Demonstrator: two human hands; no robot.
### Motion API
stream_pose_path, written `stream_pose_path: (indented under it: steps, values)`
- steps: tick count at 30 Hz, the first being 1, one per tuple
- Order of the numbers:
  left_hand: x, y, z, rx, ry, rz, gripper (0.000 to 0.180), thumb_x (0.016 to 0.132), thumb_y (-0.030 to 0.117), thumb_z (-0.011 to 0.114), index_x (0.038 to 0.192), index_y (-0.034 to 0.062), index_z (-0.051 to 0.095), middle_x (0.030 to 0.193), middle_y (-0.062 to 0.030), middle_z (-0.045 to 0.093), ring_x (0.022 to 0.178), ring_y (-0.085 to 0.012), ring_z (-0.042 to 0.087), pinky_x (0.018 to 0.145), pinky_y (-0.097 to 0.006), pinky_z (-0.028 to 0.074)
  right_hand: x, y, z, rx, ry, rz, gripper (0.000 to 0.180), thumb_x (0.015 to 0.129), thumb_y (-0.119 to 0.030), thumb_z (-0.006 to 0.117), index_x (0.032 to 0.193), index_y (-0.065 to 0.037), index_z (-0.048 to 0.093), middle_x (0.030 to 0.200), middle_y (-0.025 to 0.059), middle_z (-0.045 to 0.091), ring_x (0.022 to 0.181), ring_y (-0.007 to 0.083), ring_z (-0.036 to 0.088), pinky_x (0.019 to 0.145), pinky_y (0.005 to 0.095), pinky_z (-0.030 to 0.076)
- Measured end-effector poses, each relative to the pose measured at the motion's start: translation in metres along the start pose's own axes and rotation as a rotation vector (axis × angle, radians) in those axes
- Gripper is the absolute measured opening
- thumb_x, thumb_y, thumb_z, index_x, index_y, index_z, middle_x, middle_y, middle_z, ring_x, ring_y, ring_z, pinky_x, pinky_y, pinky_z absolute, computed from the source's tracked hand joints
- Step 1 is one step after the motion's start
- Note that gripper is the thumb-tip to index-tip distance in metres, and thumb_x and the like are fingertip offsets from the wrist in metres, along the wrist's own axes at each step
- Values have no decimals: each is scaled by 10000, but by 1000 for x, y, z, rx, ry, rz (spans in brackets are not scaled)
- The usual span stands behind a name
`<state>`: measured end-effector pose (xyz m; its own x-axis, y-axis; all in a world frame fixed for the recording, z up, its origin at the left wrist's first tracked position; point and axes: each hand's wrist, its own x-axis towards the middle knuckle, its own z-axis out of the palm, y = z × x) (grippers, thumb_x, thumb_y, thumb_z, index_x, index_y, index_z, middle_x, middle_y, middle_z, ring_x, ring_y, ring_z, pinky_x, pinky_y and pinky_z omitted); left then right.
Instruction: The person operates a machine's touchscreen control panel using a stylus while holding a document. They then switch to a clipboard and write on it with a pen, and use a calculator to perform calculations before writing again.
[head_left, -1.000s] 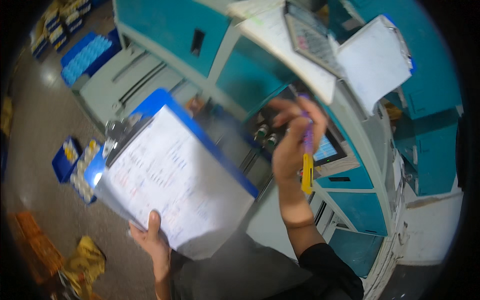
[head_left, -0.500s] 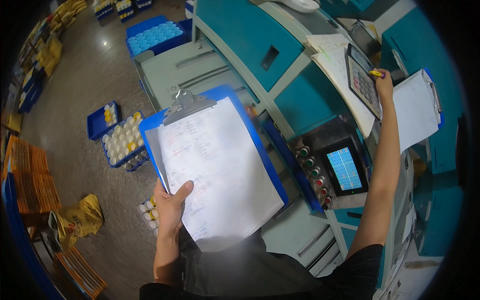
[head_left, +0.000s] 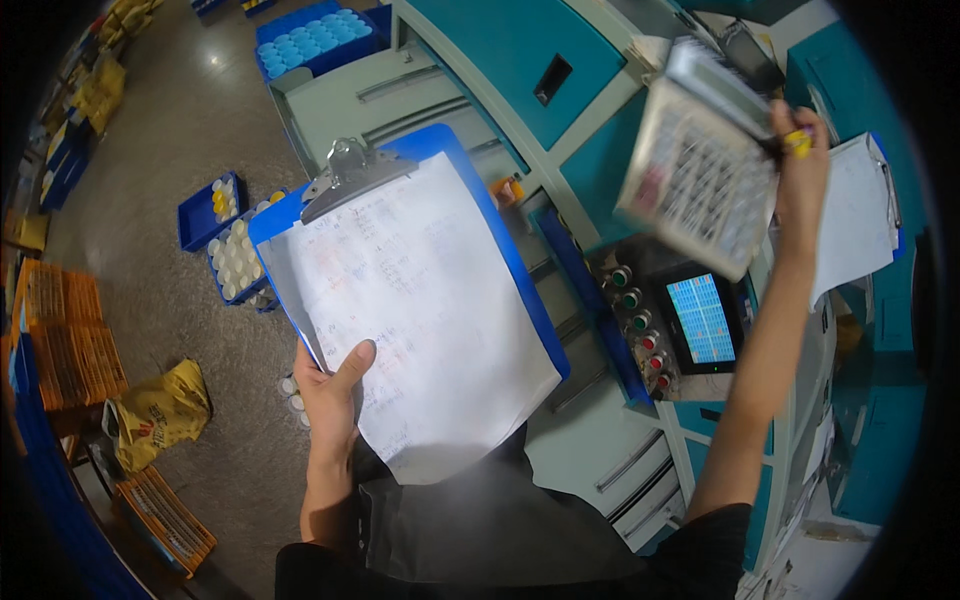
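Observation:
My left hand [head_left: 338,392] grips the near left edge of a blue clipboard [head_left: 548,340], its thumb on top of the paper. A metal clip [head_left: 352,178] holds down white sheets [head_left: 420,310] with faint handwritten marks. On the right, my right hand [head_left: 803,190] is closed on the edge of a large calculator [head_left: 705,170], which is tilted and blurred by motion. A small yellow object [head_left: 797,142], perhaps a pen, is also tucked among those fingers. The calculator hangs over the machine top and hides most of what lies beneath it.
Below the calculator is a control panel with a lit screen [head_left: 700,318] and a row of round buttons [head_left: 640,322]. A second clipboard with paper [head_left: 855,215] lies at the far right. Blue crates of lidded containers [head_left: 235,262] and a yellow sack [head_left: 160,415] stand on the floor.
My right hand has lifted the calculator off the stack of papers and brought it nearer, turning its keys more toward me. The clipboard in my left hand has shifted slightly left and up.

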<state>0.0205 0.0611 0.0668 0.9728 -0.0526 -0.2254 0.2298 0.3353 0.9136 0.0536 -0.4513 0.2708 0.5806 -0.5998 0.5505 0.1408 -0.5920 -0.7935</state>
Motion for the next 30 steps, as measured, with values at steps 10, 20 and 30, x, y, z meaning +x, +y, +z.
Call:
stream_pose_path:
  steps: [10, 20, 30]
  values:
    - [-1, -8, -4, -44, 18, -56, 627, 866, 71, 798, 1399, -62, 495, 1236, -189, 671, 1081, -229, 679, 994, -361, 520, -198, 18, 162, 445, -382, 464, 250, 965, -53, 729, 1024, -99, 490, 919, 7, 527, 778, 71, 572, 617, 232, 501]
    - [-2, -11, -7, 28, 79, -5, 628, 878, 94, 786, 1403, -81, 489, 1251, -201, 656, 1118, -246, 658, 1010, -358, 499, -269, 8, 89, 620, -588, 742, 340, 944, -7, 694, 1118, -130, 429, 1021, -6, 418, 1028, 83, 485, 915, 222, 393]
    - [-9, -9, -6, 81, 125, 1, 663, 864, 124, 813, 1398, -79, 476, 1255, -181, 636, 1127, -237, 629, 1018, -354, 465, -276, 1, 97, 515, -632, 579, 480, 889, 17, 752, 1138, -118, 365, 1100, 49, 446, 1126, 144, 501, 986, 263, 413]
